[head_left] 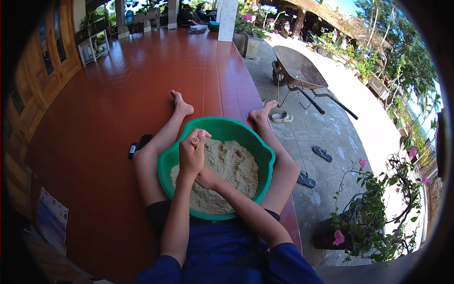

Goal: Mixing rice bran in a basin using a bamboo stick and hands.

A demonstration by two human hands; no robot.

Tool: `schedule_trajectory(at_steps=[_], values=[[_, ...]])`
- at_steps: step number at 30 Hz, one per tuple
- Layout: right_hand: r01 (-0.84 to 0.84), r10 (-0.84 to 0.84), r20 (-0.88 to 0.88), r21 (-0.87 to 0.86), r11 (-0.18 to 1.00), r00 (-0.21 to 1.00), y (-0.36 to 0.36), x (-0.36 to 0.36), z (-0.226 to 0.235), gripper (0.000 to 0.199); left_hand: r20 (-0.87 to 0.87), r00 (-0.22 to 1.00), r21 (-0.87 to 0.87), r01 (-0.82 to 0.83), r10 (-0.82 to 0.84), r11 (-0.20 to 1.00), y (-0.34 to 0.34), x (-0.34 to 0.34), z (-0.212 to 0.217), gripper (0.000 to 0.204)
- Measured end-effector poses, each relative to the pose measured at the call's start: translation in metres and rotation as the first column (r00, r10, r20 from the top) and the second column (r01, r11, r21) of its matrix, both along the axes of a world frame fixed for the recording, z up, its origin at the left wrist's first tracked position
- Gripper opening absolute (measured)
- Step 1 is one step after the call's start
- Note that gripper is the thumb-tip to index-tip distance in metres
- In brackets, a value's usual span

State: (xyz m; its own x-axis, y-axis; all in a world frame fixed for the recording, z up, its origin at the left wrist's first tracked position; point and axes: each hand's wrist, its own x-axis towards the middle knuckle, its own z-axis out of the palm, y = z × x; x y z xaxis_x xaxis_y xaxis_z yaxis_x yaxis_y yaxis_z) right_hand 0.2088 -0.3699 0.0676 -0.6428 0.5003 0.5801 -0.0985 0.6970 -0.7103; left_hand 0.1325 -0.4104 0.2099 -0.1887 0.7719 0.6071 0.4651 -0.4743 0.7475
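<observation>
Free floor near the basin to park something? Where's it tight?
Bare tile: the wide red floor left of the left leg, past the black object, and the stretch beyond both feet. Tight: the green basin fills the gap between the legs; both hands, left over right, crowd its near-left side. Right of the right leg the tile ends at a step.

Both forearms reach forward from the lower edge to meet over the green basin (263,152). The left hand (192,154) is raised above it, fingers curled into a closed fist. The right hand (206,179) sits beneath the left wrist, mostly hidden.
</observation>
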Motion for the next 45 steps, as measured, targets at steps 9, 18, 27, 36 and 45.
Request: schedule_trajectory(at_steps=[9, 18, 27, 36, 45], values=[[0.069, -0.050, 0.490, -0.021, 0.997, 0.870, 0.004, 0.006, 0.018, 0.043, 0.777, 0.626, 0.060, -0.163, 0.056, 0.985, 0.018, -0.047, -0.047, 0.034], [0.051, -0.023, 0.609, -0.028, 0.998, 0.793, 0.026, 0.030, 0.015, 0.043, 0.729, 0.684, 0.029, -0.026, -0.003, 0.999, 0.019, -0.022, -0.052, 0.037], [0.180, -0.226, 0.286, 0.177, 0.968, 0.931, 0.016, 0.049, 0.059, 0.027, 0.664, 0.726, 0.238, 0.023, -0.180, 0.971, -0.017, 0.012, 0.002, 0.038], [0.055, -0.111, 0.349, 0.166, 0.985, 0.930, 0.009, 0.092, 0.155, 0.021, 0.643, 0.632, 0.508, 0.070, -0.432, 0.859, -0.005, 0.052, -0.012, 0.035], [0.141, -0.068, 0.301, -0.227, 0.963, 0.951, -0.002, 0.144, 0.082, 0.027, 0.402, 0.803, 0.218, 0.382, -0.440, 0.898, -0.022, 0.100, -0.031, 0.028]])
